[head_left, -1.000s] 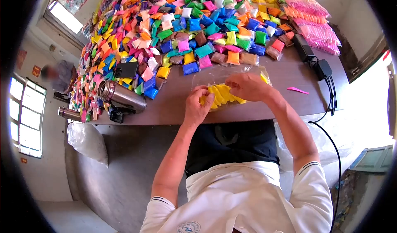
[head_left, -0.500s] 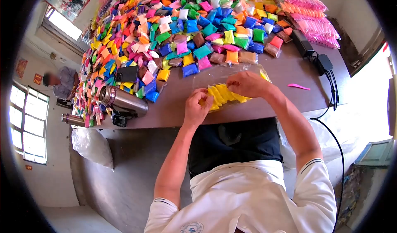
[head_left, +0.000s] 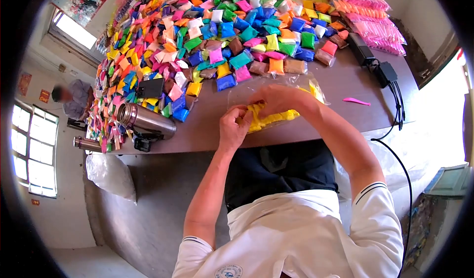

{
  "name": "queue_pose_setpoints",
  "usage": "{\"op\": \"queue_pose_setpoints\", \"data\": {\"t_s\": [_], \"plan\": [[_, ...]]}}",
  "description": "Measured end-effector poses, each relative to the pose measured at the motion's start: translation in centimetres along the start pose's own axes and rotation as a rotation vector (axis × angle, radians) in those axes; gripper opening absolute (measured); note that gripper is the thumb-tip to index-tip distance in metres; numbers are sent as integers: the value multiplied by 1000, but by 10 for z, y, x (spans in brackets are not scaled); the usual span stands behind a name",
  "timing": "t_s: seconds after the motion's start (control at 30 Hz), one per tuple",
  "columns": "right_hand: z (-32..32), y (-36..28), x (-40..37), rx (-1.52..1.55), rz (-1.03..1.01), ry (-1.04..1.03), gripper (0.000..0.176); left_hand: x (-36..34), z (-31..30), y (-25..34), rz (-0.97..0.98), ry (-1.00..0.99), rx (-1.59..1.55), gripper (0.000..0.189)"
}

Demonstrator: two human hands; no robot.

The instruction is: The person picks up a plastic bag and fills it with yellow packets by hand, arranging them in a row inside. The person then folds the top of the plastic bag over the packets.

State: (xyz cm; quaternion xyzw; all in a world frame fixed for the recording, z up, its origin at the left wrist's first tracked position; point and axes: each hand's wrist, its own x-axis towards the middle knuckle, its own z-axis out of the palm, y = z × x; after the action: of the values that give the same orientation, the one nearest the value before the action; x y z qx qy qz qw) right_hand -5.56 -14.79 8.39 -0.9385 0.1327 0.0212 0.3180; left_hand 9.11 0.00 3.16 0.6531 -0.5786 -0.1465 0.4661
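Observation:
A clear plastic bag (head_left: 316, 84) lies near the table's front edge, with a row of yellow packets (head_left: 276, 120) inside it. My left hand (head_left: 234, 127) is closed at the bag's left end, thumb and fingers pinched on the plastic. My right hand (head_left: 279, 99) reaches across the top of the bag, its bent fingers close to my left fingertips. What the right fingers grip, if anything, is hidden. Just beyond the hands lie a blue packet (head_left: 226, 82) and a pink packet (head_left: 242, 73) from the big pile.
A large heap of coloured packets (head_left: 217, 36) covers the table's far side. A steel flask (head_left: 153, 120) lies at left beside a dark phone (head_left: 150, 88). At right are a pink plastic tool (head_left: 356, 101), a black adapter (head_left: 385, 75) and stacked pink bags (head_left: 375, 31). Another person (head_left: 76, 99) sits far left.
My right hand has moved left along the bag, from the middle of the yellow packets toward my left hand. My left hand has stayed at the bag's left end.

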Motion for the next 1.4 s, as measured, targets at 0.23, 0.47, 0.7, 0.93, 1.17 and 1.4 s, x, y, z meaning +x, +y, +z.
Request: {"op": "queue_pose_setpoints", "data": {"t_s": [0.23, 0.47, 0.7, 0.93, 1.17, 1.4], "plan": [[2, 2, -4, 115, 20, 22, 32, 0, 4, 2, 117, 72, 2, 28], [-52, 14, -71, 126, 88, 456, 24, -4, 5, -6, -11, 49, -39, 25], [-48, 28, -126, 62, 221, 509, 31, -4, 12, -11, -15, 106, -83, 27], [-31, 42, -106, -51, 334, 423, 31, -6, 13, -10, 12, 114, -81, 27], [-35, 49, -97, -98, 401, 317, 27, -7, 15, -13, 3, 126, -95, 28], [-34, 48, -95, -143, 528, 407, 22, -10, 15, -11, -14, 133, -99, 29]]}}
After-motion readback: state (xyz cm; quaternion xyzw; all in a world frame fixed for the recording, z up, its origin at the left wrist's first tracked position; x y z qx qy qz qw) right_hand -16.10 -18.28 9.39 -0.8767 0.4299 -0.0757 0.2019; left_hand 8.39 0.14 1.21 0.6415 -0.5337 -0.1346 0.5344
